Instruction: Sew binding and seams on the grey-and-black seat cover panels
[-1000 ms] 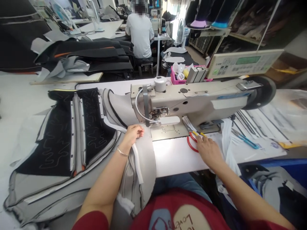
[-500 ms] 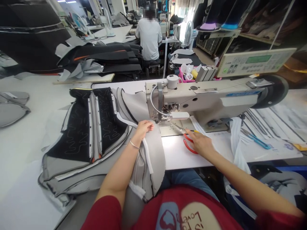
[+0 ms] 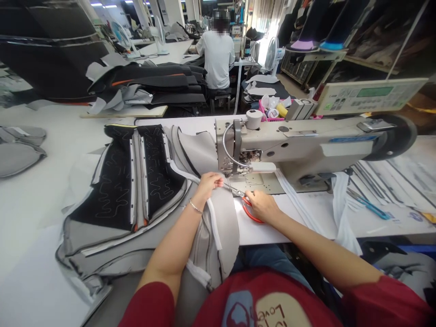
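My right hand is closed around red-handled scissors, whose metal blades point left towards my other hand. My left hand is held in a pinch just in front of the sewing machine's needle area. What its fingertips hold is too small to make out. Under that hand and forearm lies a sewn grey fabric cover with white strips along its seams and black stitched panels. The sewing machine stands right behind both hands, its metal bed partly behind the scissors.
Blue-handled snips and white strips lie to the right. A pink basket of small items stands behind the machine. Dark padded pieces are stacked further back. A person in white sits at another table.
My right hand has brought the scissors left, from the machine bed to beside my left hand. The left hand keeps its pinch over the grey cover. The view has shifted slightly.
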Motion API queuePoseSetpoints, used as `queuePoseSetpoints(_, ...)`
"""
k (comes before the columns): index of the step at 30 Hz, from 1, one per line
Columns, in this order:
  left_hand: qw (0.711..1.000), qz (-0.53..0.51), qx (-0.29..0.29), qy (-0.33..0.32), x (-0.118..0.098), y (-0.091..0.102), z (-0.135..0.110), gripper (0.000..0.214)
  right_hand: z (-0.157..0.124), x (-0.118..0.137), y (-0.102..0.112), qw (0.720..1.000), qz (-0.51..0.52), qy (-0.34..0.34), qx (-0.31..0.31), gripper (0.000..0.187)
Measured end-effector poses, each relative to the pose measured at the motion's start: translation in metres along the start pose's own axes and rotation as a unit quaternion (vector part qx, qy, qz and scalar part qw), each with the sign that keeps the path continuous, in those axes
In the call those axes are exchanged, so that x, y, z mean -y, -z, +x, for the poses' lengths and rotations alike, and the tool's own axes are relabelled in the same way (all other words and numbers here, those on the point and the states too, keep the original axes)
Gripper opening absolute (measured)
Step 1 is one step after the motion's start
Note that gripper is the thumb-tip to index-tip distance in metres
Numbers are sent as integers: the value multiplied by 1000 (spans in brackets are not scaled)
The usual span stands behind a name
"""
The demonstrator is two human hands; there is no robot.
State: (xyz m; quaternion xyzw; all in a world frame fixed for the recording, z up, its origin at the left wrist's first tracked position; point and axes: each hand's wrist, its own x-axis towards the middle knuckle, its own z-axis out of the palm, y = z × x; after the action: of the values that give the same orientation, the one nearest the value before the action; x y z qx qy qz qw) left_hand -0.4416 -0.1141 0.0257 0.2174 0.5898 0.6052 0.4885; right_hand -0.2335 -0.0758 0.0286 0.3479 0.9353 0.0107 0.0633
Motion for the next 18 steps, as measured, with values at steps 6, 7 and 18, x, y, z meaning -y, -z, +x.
queuePoseSetpoints(6, 999, 36, -30, -24, 0, -4, -1, 10, 0, 0, 5, 1000, 1, -3, -26, 30)
queuePoseSetpoints(7, 999, 29, -29, -26, 1, -4, -1, 11, 0, 1, 6, 1000, -1, -5, -30, 30)
queuePoseSetpoints(18, 999, -25, -9, -41, 3, 5, 5, 15, -4, 2, -3, 999, 11, -50, 17, 21)
